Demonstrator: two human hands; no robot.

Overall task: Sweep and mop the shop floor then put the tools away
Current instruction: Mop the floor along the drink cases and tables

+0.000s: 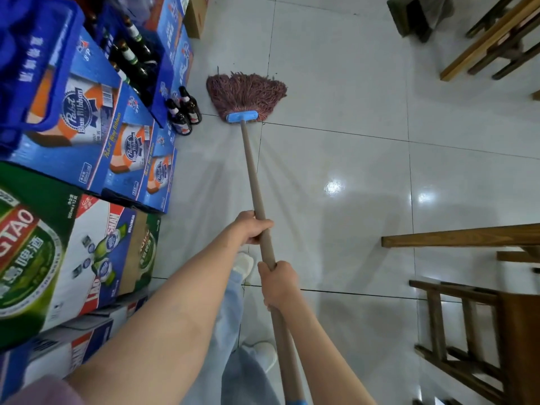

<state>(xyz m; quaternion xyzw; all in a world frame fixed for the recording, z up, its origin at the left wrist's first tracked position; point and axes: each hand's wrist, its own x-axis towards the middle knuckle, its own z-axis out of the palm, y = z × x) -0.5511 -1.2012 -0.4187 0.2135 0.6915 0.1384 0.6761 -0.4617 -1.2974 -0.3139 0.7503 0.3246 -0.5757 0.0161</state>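
Note:
A mop with a tan handle [253, 176] reaches away from me across the glossy white tile floor [350, 159]. Its pinkish string head [245, 93] is fanned out flat on the tiles, held by a blue clamp [242, 116]. My left hand [253, 228] grips the handle higher up the shaft. My right hand [277, 283] grips it lower down, closer to my body. Both arms stretch forward. My light trousers and white shoes [244, 263] show beneath the arms.
Stacked blue and green beer cartons [87, 141] line the left side. Two dark bottles [184, 112] stand on the floor just left of the mop head. Wooden benches and stools [467, 317] stand at the right and top right.

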